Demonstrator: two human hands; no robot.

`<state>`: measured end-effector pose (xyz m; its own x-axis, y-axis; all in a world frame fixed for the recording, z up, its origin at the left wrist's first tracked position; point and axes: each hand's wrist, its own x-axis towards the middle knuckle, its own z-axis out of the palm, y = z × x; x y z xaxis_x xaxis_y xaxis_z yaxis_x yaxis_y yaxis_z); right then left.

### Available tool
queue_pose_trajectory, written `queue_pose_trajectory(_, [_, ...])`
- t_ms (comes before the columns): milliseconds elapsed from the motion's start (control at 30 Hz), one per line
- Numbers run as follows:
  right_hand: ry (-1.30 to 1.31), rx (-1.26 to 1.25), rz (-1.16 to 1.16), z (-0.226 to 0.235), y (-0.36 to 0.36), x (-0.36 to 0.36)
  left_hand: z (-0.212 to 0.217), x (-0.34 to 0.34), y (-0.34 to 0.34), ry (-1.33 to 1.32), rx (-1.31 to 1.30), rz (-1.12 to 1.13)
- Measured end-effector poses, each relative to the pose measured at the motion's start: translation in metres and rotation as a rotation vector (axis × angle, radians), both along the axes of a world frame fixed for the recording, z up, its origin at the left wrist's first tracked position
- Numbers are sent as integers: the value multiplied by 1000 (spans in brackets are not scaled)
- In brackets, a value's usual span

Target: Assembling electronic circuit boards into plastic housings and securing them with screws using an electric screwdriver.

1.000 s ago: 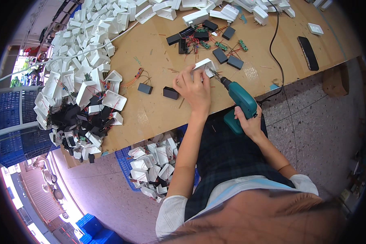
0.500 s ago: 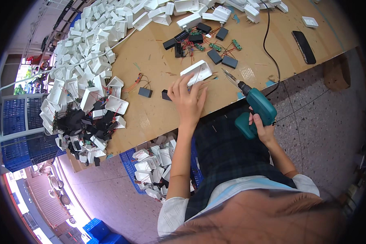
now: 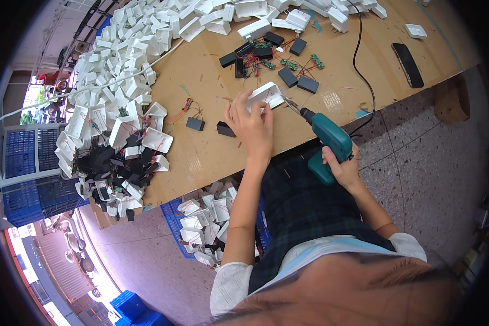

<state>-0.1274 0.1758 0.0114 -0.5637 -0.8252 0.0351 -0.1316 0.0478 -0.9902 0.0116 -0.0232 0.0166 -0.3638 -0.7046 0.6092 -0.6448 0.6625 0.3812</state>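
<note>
My left hand (image 3: 254, 129) curls its fingers over the near left edge of a white plastic casing (image 3: 270, 93) and holds it on the table. A thin wire shows inside the casing; the rest of its inside is hidden by my fingers. In my right hand (image 3: 343, 163) is a teal soldering gun (image 3: 331, 136), gripped by its handle. Its metal tip (image 3: 291, 104) points up and left, right by the casing's right end; whether it touches cannot be told. A black block (image 3: 226, 129) lies just left of my left wrist.
White casings (image 3: 117, 65) are heaped along the table's (image 3: 201, 157) far left. Black blocks (image 3: 288, 77) and green circuit boards (image 3: 289, 64) with red wires lie beyond the casing. A black cord (image 3: 355, 51) crosses the right side near a phone (image 3: 407, 65). Below stands a blue crate (image 3: 175, 228) of casings.
The soldering gun has moved up and left, bringing its tip to the casing's right end. My left hand has shifted slightly, its fingers curling more over the casing.
</note>
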Motion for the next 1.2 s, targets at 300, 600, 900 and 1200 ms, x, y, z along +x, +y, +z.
queue_pose_trajectory(300, [-3,29,12,7,-24,5,3,-14,-1,-34,40,42])
queue_pose_trajectory(600, [20,23,21,5,-29,5,-1,-18,-2,-18,70,69])
queue_pose_trajectory(900, [32,43,20,7,-33,5,4,-18,-3,-37,121,50])
queue_pose_trajectory(1200, [7,47,24,5,-33,3,4,-19,-5,-54,126,47])
